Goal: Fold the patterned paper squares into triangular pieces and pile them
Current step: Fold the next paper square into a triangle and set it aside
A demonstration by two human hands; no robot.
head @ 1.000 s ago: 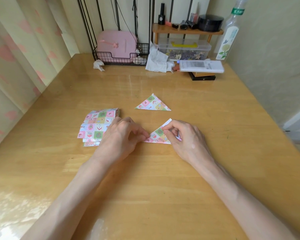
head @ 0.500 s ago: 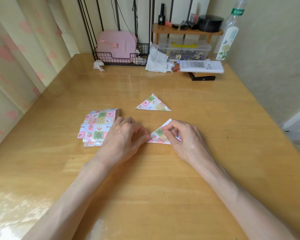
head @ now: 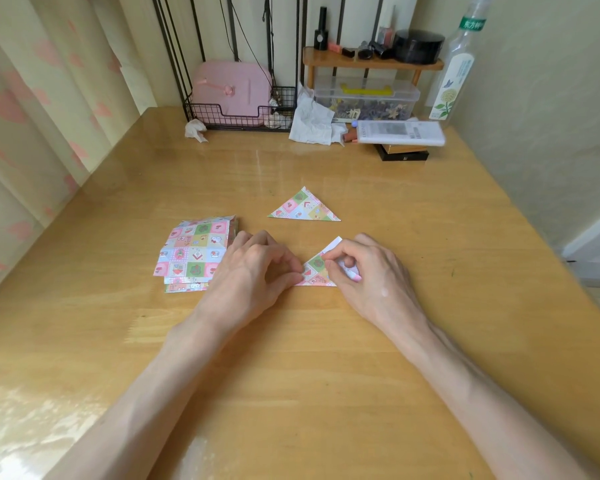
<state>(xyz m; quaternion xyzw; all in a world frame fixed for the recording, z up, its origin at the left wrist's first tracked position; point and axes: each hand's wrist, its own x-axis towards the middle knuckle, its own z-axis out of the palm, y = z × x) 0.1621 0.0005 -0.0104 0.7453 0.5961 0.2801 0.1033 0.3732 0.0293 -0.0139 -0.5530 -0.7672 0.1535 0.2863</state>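
Left hand (head: 253, 268), head view: palm down on the glossy wooden table (head: 326, 375), fingers curled, thumb and forefinger tips pressed on the left corner of a half-folded patterned paper triangle (head: 315, 268). Right hand (head: 368, 268): fingers bent inward, thumb and forefinger pinching the same triangle along its right side. A white strip of the paper's underside shows at the upper tip, just above the right forefinger. The triangle lies flat on the table between the two hands, its long edge toward the person.

Farther from the person, apart from both hands: one finished folded patterned triangle (head: 305, 206), flat, apex pointing away.

Left of the left hand, touching or just beside its knuckles: a loose stack of unfolded patchwork-print paper squares (head: 194, 252), lower sheets fanned out at the near edge.

Back edge of the table: a black wire basket (head: 238, 114) holding a pink case (head: 232, 88), crumpled white tissue (head: 312, 121), a clear plastic box (head: 366, 100) under a small wooden shelf (head: 371, 62), and a tall clear bottle (head: 456, 69) at the right wall.
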